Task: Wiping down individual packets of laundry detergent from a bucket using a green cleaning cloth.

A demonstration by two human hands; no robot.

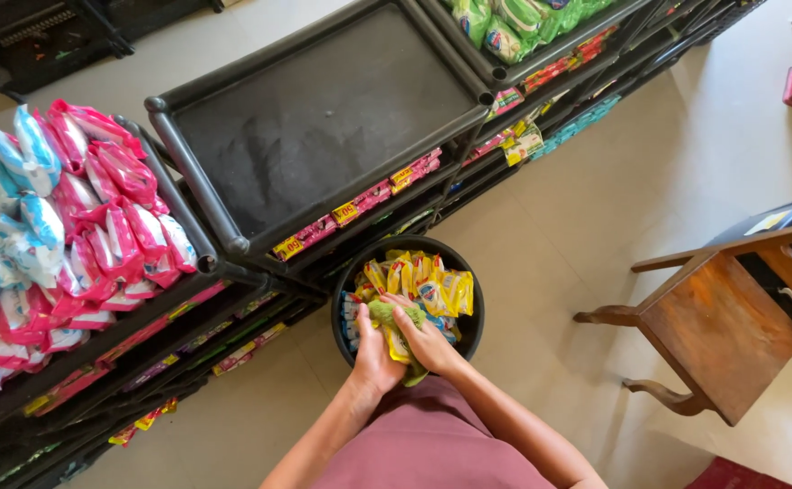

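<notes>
A round black tub (465,340) stands on the floor in front of me, filled with several small yellow packets (432,282). Both my hands reach into its near side. My left hand (374,355) and my right hand (425,337) are closed together on a crumpled green cloth (387,313) that lies over the packets. Above the tub is a dark empty shelf tray (324,109) on a black rack.
To the left, a rack tray holds several pink and blue packets (61,217). Green packets (518,23) fill another tray at the top. Lower shelves carry small coloured goods. A wooden stool (713,330) stands at the right on the pale tiled floor.
</notes>
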